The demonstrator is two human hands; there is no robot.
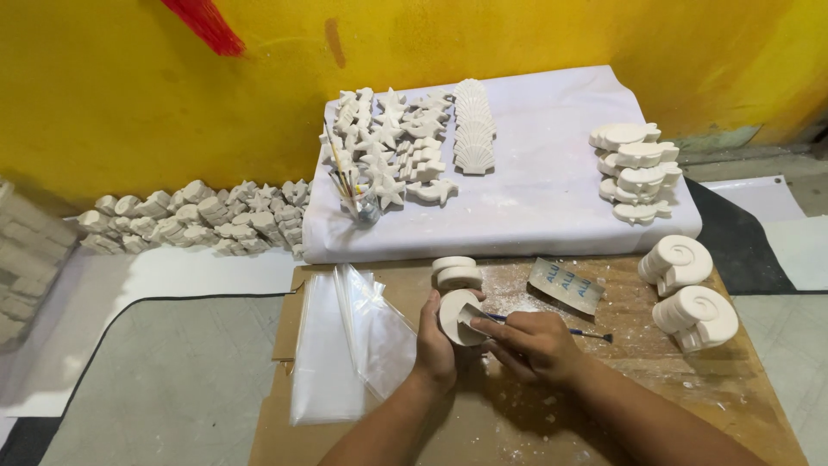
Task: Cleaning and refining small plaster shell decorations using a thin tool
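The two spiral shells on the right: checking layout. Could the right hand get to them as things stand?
Probably yes: the spiral shells lie beyond the right hand across bare cardboard, though it holds a brush.

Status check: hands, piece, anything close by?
Left hand grips plaster piece. Right hand holds sandpaper against it, brush too. Plastic bags beside left wrist.

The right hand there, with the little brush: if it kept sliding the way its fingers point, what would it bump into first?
The right hand points left, so it would first meet the white plaster piece that the left hand holds; its fingertips look as if they already touch it. Beyond lie clear plastic bags.
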